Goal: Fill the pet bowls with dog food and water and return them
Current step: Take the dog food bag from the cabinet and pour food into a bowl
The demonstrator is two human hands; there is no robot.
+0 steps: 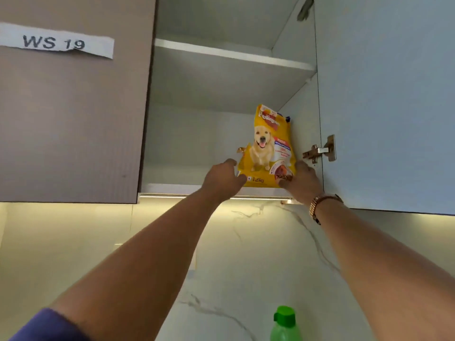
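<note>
A yellow dog food bag (267, 143) with a dog's picture stands upright on the lower shelf of an open wall cabinet (197, 188), near its right wall. Both my arms reach up to it. My left hand (222, 179) grips the bag's bottom left corner, thumb on its front. My right hand (300, 180) grips the bottom right corner, thumb across the front. No pet bowls are in view.
The cabinet's door (384, 107) stands open at the right, with a metal hinge (320, 151) beside the bag. A shut brown door with a "WS 19" label (56, 41) is at the left. A green-capped bottle (285, 323) stands below against the marble wall.
</note>
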